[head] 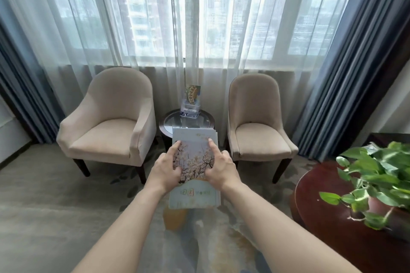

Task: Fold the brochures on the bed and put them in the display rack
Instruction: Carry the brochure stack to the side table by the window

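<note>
I hold a stack of folded brochures (193, 153) in front of me with both hands; the top one shows blossom branches on a pale cover. My left hand (166, 169) grips the stack's left edge, thumb on top. My right hand (218, 167) grips the right edge, its index finger lying on the cover. Beyond the stack, a clear plastic display rack (190, 106) stands on a small round glass-topped side table (170, 123). One green and yellow brochure (192, 93) stands in its back tier. The bed is out of view.
Two beige armchairs, one on the left (111, 122) and one on the right (259, 126), flank the side table under a curtained window. A dark round table (328, 213) with a leafy potted plant (379, 182) is close at my right. Patterned carpet lies underfoot.
</note>
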`<state>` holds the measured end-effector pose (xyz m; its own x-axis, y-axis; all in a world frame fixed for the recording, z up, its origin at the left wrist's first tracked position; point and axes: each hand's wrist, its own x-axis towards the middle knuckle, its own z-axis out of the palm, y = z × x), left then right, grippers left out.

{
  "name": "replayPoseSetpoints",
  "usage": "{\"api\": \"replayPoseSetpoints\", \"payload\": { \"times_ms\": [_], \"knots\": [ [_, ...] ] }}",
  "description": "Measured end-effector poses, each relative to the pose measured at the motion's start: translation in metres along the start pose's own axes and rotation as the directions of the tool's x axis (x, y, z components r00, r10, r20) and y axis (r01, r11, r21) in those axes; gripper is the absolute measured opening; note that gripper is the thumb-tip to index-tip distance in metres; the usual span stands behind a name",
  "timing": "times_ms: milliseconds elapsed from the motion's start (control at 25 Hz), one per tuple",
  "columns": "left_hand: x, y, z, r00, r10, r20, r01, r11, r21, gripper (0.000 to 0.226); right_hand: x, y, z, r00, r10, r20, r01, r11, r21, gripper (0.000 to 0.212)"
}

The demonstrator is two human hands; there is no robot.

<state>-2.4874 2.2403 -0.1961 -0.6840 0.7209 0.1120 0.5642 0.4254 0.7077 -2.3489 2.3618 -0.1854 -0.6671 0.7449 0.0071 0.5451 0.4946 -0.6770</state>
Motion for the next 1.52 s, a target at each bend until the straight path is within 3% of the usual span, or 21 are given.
{"api": "replayPoseSetpoints", "payload": {
  "times_ms": [1000, 1520],
  "knots": [
    [0.433, -0.091, 0.029, 1.000, -0.028, 0.005, 0.027, 0.998, 0.049, 0.081, 0.442, -0.017, 0.063, 0.998, -0.011, 0.056, 0.013, 0.999, -0.041, 0.092],
    [0.647, -0.179, 0.030, 0.990, -0.043, 0.137, 0.031, 0.996, 0.086, 0.080, 0.649, -0.038, 0.140, 0.991, 0.104, 0.079, -0.102, 0.994, -0.032, 0.093]
  ]
}}
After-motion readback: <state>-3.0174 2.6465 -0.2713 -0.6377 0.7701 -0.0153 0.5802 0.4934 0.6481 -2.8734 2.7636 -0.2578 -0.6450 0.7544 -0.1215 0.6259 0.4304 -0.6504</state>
